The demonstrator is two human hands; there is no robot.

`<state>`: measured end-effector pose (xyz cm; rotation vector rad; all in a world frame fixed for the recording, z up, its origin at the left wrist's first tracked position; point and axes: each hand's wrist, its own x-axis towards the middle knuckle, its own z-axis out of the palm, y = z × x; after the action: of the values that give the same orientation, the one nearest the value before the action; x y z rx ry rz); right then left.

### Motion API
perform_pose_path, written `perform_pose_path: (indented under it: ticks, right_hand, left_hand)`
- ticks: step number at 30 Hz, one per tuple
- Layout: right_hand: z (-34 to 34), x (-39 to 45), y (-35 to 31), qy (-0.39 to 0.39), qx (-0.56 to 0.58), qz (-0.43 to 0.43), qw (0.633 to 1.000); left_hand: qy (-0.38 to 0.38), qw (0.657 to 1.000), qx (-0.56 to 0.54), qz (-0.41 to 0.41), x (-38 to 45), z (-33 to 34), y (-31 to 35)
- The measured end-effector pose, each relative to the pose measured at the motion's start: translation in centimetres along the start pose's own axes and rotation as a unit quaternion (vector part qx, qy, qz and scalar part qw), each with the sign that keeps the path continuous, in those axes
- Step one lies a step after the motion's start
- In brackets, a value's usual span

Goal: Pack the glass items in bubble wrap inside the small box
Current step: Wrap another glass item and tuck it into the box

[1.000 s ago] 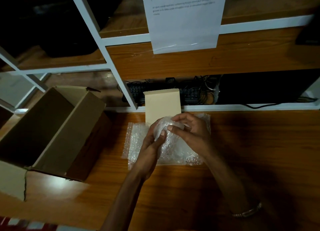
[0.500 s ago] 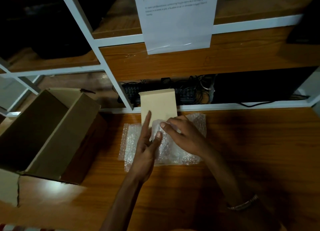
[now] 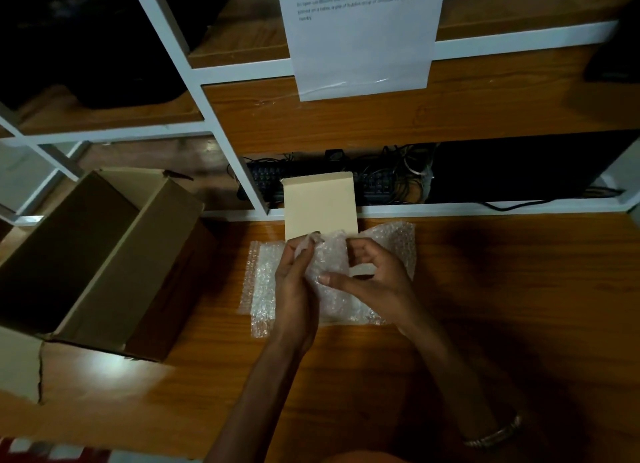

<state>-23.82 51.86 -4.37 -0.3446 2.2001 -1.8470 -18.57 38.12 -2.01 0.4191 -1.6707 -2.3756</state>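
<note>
A sheet of bubble wrap [image 3: 261, 291] lies on the wooden table [image 3: 485, 306] in front of a small beige box [image 3: 320, 208] whose lid stands up. Both hands hold a bundle of bubble wrap [image 3: 329, 265] just above the sheet. My left hand [image 3: 294, 286] pinches the bundle's upper left edge. My right hand [image 3: 372, 279] grips its right side with thumb and curled fingers. What is inside the bundle is hidden by the wrap.
A large open cardboard box [image 3: 97, 254] stands on the table to the left. Behind the table, a white-framed wooden shelf [image 3: 346, 123] holds a black keyboard [image 3: 270, 182] and cables. A printed paper sheet [image 3: 363, 36] hangs from the shelf.
My left hand went from flat and upright beside the bundle to pinching its top edge. My right hand curled round the right side, lifting the wrap higher.
</note>
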Motion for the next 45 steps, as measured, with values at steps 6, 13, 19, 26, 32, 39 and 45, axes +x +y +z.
perform_pose_path:
  ticks: [6, 13, 19, 26, 32, 39, 45]
  right_hand:
    - [-1.0, -0.1, -0.2, 0.020, 0.021, -0.100, 0.995]
    - [-0.4, -0.1, 0.6, 0.041, -0.037, -0.174, 0.983]
    - [-0.8, -0.1, 1.1, -0.025, -0.167, -0.202, 0.965]
    - [-0.5, 0.5, 2.0, -0.114, -0.228, -0.113, 0.960]
    - [-1.1, 1.6, 3.4, -0.046, -0.195, -0.008, 0.980]
    - [1.6, 3.9, 2.8, 0.046, -0.249, 0.090, 0.963]
    - [3.5, 4.1, 3.3, 0.018, -0.394, 0.116, 0.912]
  left_hand:
    - [-0.062, 0.995, -0.040, 0.059, -0.1, -0.8, 0.0]
    - [-0.033, 0.992, 0.104, 0.069, -0.2, -0.2, 0.1]
    - [-0.048, 0.979, 0.194, -0.038, 0.4, -2.4, 0.8]
    - [0.006, 0.970, 0.181, -0.160, 0.1, -3.0, 0.1]
    - [0.007, 0.973, 0.087, -0.214, 0.5, -4.8, -1.2]
    - [0.068, 0.907, 0.417, -0.010, 1.3, -9.3, -3.0]
    - [-0.065, 0.714, 0.687, 0.117, 3.7, -10.9, -6.6]
